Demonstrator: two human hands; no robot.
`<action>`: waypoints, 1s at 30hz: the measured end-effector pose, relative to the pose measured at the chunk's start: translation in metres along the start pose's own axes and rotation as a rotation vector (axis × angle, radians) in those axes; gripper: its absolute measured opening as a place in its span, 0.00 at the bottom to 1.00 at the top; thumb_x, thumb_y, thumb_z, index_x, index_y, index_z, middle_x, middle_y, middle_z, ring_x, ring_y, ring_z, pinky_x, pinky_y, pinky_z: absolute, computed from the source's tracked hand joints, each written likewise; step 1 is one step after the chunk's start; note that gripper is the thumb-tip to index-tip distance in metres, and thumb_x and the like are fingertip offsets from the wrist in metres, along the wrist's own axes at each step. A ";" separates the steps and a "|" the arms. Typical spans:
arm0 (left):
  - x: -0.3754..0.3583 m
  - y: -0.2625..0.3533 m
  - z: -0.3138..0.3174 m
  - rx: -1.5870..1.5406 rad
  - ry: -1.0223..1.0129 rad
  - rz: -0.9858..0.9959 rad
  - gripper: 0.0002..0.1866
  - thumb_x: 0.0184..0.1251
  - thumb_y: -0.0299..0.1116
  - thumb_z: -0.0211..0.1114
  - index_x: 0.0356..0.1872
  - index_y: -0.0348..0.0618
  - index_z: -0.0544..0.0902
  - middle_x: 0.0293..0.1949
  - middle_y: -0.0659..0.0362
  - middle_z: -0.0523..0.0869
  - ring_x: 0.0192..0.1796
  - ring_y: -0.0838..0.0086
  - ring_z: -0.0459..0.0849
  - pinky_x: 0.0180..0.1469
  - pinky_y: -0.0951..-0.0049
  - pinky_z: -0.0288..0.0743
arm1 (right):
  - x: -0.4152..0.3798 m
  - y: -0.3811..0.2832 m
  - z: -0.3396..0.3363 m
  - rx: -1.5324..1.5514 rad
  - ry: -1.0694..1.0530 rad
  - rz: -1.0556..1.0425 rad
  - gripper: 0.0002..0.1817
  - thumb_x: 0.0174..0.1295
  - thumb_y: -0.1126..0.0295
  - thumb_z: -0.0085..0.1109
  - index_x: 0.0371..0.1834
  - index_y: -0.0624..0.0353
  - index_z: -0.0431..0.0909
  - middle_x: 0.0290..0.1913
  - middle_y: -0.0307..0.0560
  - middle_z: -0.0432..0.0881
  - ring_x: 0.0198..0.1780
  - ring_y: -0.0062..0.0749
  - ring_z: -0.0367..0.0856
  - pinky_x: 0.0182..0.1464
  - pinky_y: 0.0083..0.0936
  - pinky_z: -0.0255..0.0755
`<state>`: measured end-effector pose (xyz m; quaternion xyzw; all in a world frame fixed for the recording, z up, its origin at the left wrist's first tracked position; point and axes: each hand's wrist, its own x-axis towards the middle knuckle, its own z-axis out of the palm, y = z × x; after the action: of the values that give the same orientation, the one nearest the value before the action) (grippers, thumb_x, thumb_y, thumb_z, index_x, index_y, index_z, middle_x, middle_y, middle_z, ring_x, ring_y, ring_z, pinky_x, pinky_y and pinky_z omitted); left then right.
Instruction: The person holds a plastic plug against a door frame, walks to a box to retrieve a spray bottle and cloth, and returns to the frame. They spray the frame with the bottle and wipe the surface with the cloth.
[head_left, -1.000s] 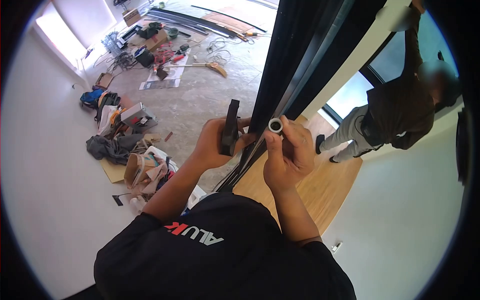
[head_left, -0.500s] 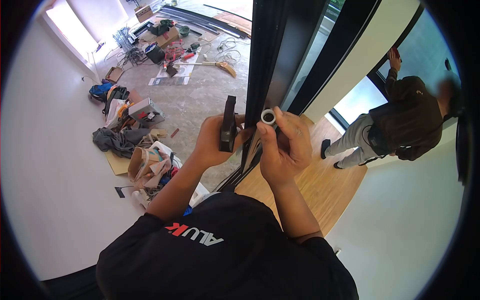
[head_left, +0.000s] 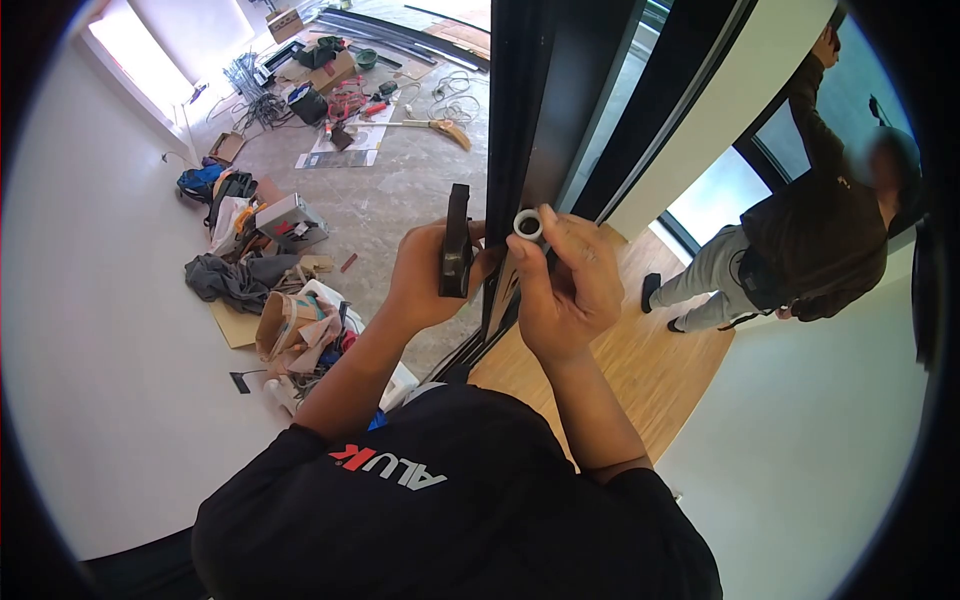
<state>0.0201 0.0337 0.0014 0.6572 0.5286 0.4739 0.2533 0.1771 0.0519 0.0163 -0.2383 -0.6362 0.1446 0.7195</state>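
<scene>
My left hand [head_left: 418, 278] is closed around a long black handle [head_left: 456, 240] beside the edge of a black-framed door [head_left: 530, 110]. Its fingertips reach behind the handle towards the frame and are partly hidden. Between thumb and fingers, my right hand [head_left: 575, 295] pinches a short white ring-like tube [head_left: 518, 227], its dark hollow end facing up. That tube sits close against the right side of the door frame, about level with the handle.
Right, another person [head_left: 815, 235] stands on a wooden floor [head_left: 610, 385], one arm raised to a dark-framed glass pane. Left, the grey floor [head_left: 420, 185] carries cables, tools and black profiles. Bags, a silver case [head_left: 296, 222] and an open cardboard box [head_left: 285, 325] line the white wall.
Both hands keep their holds and sit slightly higher and further left in view. The other person's raised arm has moved up along the glass.
</scene>
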 end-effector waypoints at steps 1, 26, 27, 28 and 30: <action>0.001 0.001 0.000 0.021 0.002 0.000 0.14 0.61 0.30 0.74 0.49 0.43 0.91 0.27 0.55 0.86 0.26 0.69 0.86 0.35 0.67 0.77 | -0.001 0.001 0.000 -0.002 0.001 -0.009 0.16 0.56 0.82 0.76 0.48 0.69 0.87 0.40 0.51 0.87 0.42 0.38 0.86 0.42 0.25 0.80; -0.005 0.003 0.003 0.102 0.059 0.033 0.12 0.58 0.30 0.74 0.44 0.41 0.91 0.29 0.54 0.87 0.30 0.60 0.87 0.37 0.62 0.78 | 0.004 -0.006 -0.001 0.011 -0.036 0.029 0.15 0.59 0.80 0.75 0.50 0.69 0.88 0.41 0.53 0.88 0.42 0.35 0.87 0.43 0.23 0.79; -0.006 0.002 0.002 0.096 0.058 0.030 0.12 0.58 0.30 0.74 0.44 0.40 0.91 0.29 0.53 0.87 0.30 0.60 0.88 0.37 0.62 0.78 | 0.006 -0.010 0.000 0.003 -0.025 0.052 0.15 0.59 0.80 0.75 0.49 0.69 0.88 0.39 0.53 0.89 0.41 0.37 0.87 0.42 0.25 0.80; -0.008 0.004 0.001 0.104 0.055 0.025 0.12 0.58 0.30 0.73 0.44 0.40 0.91 0.29 0.53 0.87 0.30 0.60 0.88 0.37 0.62 0.78 | 0.002 -0.012 -0.001 -0.001 -0.031 0.060 0.15 0.59 0.80 0.75 0.49 0.69 0.88 0.39 0.53 0.89 0.40 0.37 0.87 0.42 0.26 0.80; -0.008 0.005 0.001 0.117 0.062 0.021 0.12 0.58 0.29 0.73 0.43 0.40 0.91 0.29 0.53 0.87 0.30 0.59 0.88 0.37 0.62 0.78 | -0.004 -0.010 -0.002 -0.006 -0.048 0.062 0.15 0.59 0.80 0.75 0.49 0.69 0.88 0.38 0.53 0.89 0.40 0.37 0.88 0.43 0.26 0.80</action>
<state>0.0234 0.0250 0.0022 0.6615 0.5561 0.4647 0.1929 0.1775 0.0408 0.0184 -0.2566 -0.6460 0.1707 0.6984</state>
